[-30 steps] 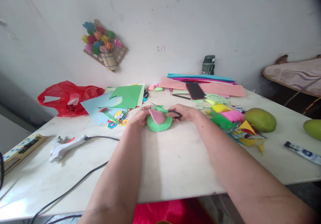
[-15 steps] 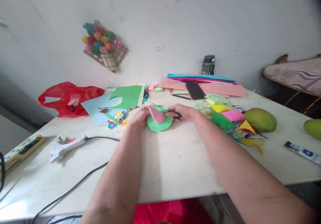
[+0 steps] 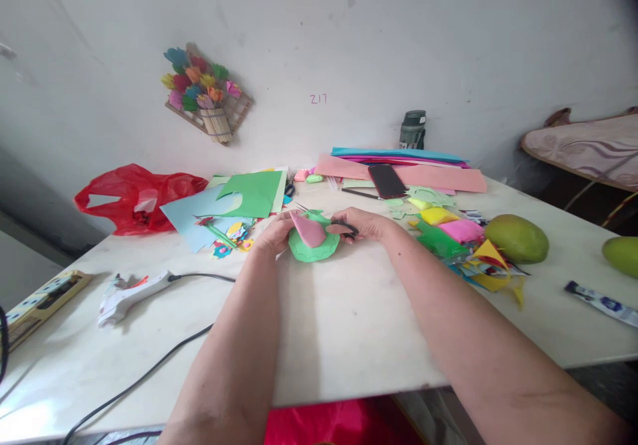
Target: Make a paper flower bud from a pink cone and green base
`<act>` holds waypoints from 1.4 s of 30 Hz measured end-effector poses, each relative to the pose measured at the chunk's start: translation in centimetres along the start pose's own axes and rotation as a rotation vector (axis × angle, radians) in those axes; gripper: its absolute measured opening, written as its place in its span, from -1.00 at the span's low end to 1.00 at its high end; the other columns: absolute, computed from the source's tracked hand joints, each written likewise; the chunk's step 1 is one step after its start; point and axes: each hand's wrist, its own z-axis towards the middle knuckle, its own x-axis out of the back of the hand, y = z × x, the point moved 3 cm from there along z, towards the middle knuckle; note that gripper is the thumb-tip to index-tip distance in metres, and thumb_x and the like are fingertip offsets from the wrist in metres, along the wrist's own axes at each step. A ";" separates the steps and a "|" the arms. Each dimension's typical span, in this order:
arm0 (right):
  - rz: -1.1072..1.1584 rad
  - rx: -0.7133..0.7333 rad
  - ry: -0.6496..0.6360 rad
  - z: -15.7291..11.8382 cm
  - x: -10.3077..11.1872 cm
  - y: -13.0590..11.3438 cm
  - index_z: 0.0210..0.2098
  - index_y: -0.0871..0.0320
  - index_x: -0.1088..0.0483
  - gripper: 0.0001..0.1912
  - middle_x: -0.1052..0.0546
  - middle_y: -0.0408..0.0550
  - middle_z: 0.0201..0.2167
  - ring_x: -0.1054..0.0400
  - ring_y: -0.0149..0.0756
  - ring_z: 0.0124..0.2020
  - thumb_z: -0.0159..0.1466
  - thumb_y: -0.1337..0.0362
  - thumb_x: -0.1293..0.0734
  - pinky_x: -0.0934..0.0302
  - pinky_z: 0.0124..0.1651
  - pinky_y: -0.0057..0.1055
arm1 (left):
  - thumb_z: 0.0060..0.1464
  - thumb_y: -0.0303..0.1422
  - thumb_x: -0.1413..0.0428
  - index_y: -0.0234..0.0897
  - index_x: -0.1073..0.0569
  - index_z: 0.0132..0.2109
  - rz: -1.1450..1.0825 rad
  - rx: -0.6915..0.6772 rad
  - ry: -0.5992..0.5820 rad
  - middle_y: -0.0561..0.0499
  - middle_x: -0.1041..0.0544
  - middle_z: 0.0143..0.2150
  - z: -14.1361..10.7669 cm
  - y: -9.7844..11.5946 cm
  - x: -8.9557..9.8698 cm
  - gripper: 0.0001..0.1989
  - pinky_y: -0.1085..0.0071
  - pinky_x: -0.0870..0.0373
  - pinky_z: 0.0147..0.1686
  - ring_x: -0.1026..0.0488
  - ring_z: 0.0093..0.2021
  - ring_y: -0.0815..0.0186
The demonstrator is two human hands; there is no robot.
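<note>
Green cutout (image 3: 314,252): left hand (image 3: 276,234) pinches it, right hand (image 3: 366,223) grips scissors (image 3: 349,228); mango (image 3: 517,239) 3 o'clock, glue gun (image 3: 137,297) 8, red bag (image 3: 124,196) 10.

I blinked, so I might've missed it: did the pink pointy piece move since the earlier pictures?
Yes, a little: the pink pointy piece has shifted slightly to the picture's left, judged against the phone lying still.
</note>
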 end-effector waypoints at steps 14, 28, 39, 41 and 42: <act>-0.001 -0.045 0.053 0.2 -0.2 -0.1 -0.53 0.21 -0.27 -0.78 -0.27 -0.21 -0.77 -0.13 -0.54 -0.77 0.10 0.17 -0.30 0.23 -0.74 -0.56 | -0.23 -0.34 -0.26 -0.25 -0.46 -0.50 0.027 0.010 0.000 0.10 -0.49 -0.57 0.2 -0.3 0.1 -0.88 0.49 -0.26 -0.49 -0.36 -0.57 0.41; -0.073 0.003 0.047 -0.2 -0.4 -0.5 -0.51 0.20 -0.27 -0.76 -0.24 -0.25 -0.76 -0.09 -0.55 -0.75 0.05 0.16 -0.35 0.26 -0.72 -0.57 | -0.26 -0.33 -0.28 -0.24 -0.45 -0.54 0.044 0.022 0.037 0.11 -0.46 -0.60 0.1 -0.1 -0.1 -0.85 0.49 -0.27 -0.53 -0.33 -0.60 0.43; -0.041 0.018 0.027 -0.5 -0.5 -0.7 -0.60 0.19 -0.18 -0.75 -0.25 -0.25 -0.76 -0.08 -0.56 -0.74 0.02 0.22 -0.33 0.23 -0.69 -0.55 | -0.27 -0.34 -0.30 -0.27 -0.47 -0.54 0.060 0.018 0.074 0.08 -0.48 -0.58 -0.4 0.3 -0.5 -0.84 0.48 -0.25 -0.52 -0.34 -0.58 0.42; -0.025 0.009 0.026 -0.4 -0.5 -0.7 -0.61 0.19 -0.18 -0.76 -0.24 -0.25 -0.76 -0.07 -0.57 -0.74 0.02 0.24 -0.33 0.21 -0.69 -0.56 | -0.27 -0.34 -0.30 -0.27 -0.46 -0.55 0.077 0.014 0.092 0.08 -0.48 -0.58 -0.5 0.5 -0.4 -0.84 0.48 -0.24 -0.53 -0.34 -0.58 0.42; -0.010 0.005 0.024 -0.4 -0.5 -0.6 -0.62 0.19 -0.18 -0.76 -0.23 -0.25 -0.77 -0.07 -0.57 -0.74 0.02 0.25 -0.33 0.20 -0.69 -0.56 | -0.27 -0.34 -0.30 -0.27 -0.46 -0.55 0.082 0.014 0.100 0.08 -0.48 -0.58 -0.5 0.5 -0.4 -0.84 0.48 -0.23 -0.53 -0.34 -0.58 0.42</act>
